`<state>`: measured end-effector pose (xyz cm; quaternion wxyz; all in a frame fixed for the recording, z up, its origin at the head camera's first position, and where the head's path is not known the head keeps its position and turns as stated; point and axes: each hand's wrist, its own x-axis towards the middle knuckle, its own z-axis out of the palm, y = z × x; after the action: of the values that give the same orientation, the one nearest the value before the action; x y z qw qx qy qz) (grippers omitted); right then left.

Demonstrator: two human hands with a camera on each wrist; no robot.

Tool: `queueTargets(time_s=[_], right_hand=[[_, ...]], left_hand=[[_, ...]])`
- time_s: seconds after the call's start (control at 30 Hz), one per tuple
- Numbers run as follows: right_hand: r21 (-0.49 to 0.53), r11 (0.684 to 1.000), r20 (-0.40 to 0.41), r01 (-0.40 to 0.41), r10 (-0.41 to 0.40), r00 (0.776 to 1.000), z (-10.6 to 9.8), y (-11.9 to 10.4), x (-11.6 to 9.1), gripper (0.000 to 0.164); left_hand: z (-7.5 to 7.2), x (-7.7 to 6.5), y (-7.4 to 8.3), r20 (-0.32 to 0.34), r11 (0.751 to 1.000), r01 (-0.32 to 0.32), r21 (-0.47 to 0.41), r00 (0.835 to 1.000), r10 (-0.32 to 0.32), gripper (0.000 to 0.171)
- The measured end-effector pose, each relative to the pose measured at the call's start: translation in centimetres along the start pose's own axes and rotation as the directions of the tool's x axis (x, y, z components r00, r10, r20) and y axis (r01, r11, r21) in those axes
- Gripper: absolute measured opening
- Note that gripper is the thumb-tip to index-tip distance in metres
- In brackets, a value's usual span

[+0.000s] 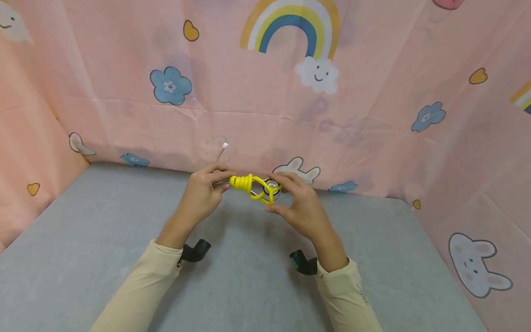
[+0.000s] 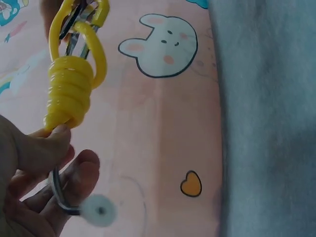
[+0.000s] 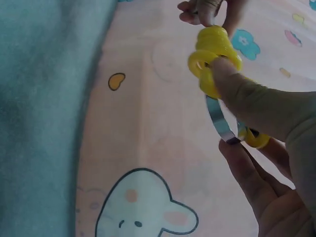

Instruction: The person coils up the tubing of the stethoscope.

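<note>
A stethoscope [image 1: 242,183] with yellow tubing wound in several tight turns is held up between both hands over the table. My left hand [image 1: 199,193] pinches its metal ear tubes beside the coil; a white eartip [image 1: 225,145] sticks out beyond the fingers. In the left wrist view, the thumb presses at the narrow end of the yellow coil [image 2: 69,89]. My right hand [image 1: 304,207] grips the other end, thumb and fingers around the yellow loops and the round metal chestpiece [image 1: 271,186]. The right wrist view shows a curved metal strip [image 3: 219,121] between thumb and fingers.
A grey table [image 1: 249,286] spreads beneath the hands. Behind it hangs a pink curtain [image 1: 232,87] printed with rainbows, flowers and rabbits, also closing the sides. Black curved mounts [image 1: 197,250] project from both wrists.
</note>
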<state>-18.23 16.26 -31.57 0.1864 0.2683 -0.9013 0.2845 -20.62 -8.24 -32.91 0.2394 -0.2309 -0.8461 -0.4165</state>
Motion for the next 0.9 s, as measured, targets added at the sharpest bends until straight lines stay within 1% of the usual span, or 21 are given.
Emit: queueTargets(time_s=[0.07, 0.13, 0.23, 0.37, 0.5, 0.53, 0.6, 0.7, 0.77, 0.9], right_hand=[[-0.009, 1.0, 0.03, 0.009, -0.009, 1.0, 0.2, 0.2, 0.0, 0.077], [-0.015, 1.0, 0.052, 0.014, -0.013, 0.999, 0.5, 0.4, 0.0, 0.076], [-0.016, 1.0, 0.08, 0.013, -0.012, 0.997, 1.0, 0.8, 0.1, 0.073], [-0.012, 1.0, 0.109, -0.012, 0.013, 0.994, 1.6, 1.3, 0.0, 0.07], [-0.005, 0.998, 0.155, -0.062, 0.062, 0.986, 2.1, 1.8, -0.3, 0.067], [-0.001, 0.997, 0.169, -0.074, 0.074, 0.983, 2.2, 1.9, -0.4, 0.067], [0.008, 0.995, 0.199, -0.098, 0.095, 0.975, 2.4, 2.2, -0.6, 0.067], [0.013, 0.992, 0.236, -0.122, 0.115, 0.965, 2.6, 2.7, -0.8, 0.067], [0.012, 0.989, 0.264, -0.146, 0.138, 0.955, 2.6, 3.0, -0.8, 0.066], [0.018, 0.984, 0.319, -0.178, 0.163, 0.934, 3.0, 3.6, -0.7, 0.063]], left_hand=[[-0.1, 0.0, -0.3, 0.049, 0.999, 0.047, 0.011, 0.998, -0.047, 0.03], [-0.3, 0.0, -0.5, 0.11, 0.995, 0.097, 0.039, 0.989, -0.101, 0.03], [-0.6, 0.1, -0.8, 0.199, 0.982, 0.151, 0.112, 0.965, -0.171, 0.03], [-0.9, 0.1, -1.3, 0.275, 0.961, 0.175, 0.214, 0.933, -0.231, 0.029], [-0.7, -0.2, -1.9, 0.323, 0.954, 0.168, 0.249, 0.914, -0.246, 0.027], [-0.5, -0.3, -2.0, 0.332, 0.954, 0.163, 0.252, 0.911, -0.243, 0.026], [-0.2, -0.5, -2.4, 0.346, 0.958, 0.142, 0.248, 0.911, -0.225, 0.025], [0.4, -0.8, -2.8, 0.359, 0.963, 0.129, 0.237, 0.91, -0.21, 0.024], [0.8, -0.8, -3.1, 0.376, 0.966, 0.115, 0.231, 0.905, -0.197, 0.024], [1.0, -0.8, -3.6, 0.414, 0.968, 0.096, 0.23, 0.891, -0.187, 0.024]])
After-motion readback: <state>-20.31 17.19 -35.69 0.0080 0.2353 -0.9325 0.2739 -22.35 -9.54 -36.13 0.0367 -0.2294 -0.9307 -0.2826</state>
